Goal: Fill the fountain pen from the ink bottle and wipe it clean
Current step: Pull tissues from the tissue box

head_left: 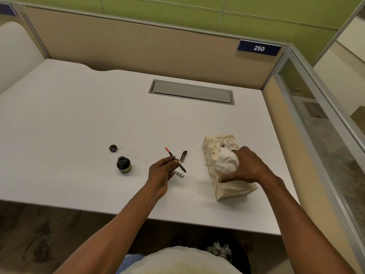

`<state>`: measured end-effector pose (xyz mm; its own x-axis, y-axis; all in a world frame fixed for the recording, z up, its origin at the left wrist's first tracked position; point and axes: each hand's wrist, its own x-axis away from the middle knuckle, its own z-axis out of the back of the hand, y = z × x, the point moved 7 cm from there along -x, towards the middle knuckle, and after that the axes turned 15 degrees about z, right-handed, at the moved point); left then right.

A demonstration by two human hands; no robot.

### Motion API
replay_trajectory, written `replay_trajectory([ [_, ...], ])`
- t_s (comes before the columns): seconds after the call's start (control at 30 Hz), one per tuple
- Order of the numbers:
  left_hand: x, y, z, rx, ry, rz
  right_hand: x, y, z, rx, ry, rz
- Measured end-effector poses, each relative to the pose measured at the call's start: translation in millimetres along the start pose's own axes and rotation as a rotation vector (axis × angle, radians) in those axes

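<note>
One hand holds the pen part while the other grabs a tissue.

The thin black fountain pen part with a red end (175,160) is up off the white desk (79,115), pinched in the fingers of the left hand (161,173), with its nib pointing down and to the right. A small silver pen piece (179,173) lies on the desk just under that hand, and a dark pen cap (183,156) lies just beside the pen. The right hand (249,167) is closed around a bunched white tissue (226,162) on top of the cream flowery tissue box (227,186). To the left, the small round glass ink bottle (123,164) stands open, and its dark round lid (113,148) sits near it on the desk.
</note>
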<state>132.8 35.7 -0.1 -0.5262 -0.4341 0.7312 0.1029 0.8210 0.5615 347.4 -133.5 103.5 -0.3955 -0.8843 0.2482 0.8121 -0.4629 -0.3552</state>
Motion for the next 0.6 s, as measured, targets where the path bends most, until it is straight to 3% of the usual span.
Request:
replay_trajectory([
  [0.17,-2,4,6,0.016,0.011,-0.003,-1,-10,-17,0.201,0.011,0.013],
  [0.27,-3,3,10,0.023,0.022,0.004,-2,-8,-19,0.126,0.058,-0.005],
  [0.37,-4,1,9,0.021,0.022,0.009,1,0,-15,-0.142,0.095,-0.061],
  [0.5,-5,0,1,0.012,0.006,0.008,7,8,-15,-0.701,0.155,-0.138],
  [0.6,-5,0,-2,0.004,-0.001,0.006,8,9,-7,-1.002,0.274,-0.133],
])
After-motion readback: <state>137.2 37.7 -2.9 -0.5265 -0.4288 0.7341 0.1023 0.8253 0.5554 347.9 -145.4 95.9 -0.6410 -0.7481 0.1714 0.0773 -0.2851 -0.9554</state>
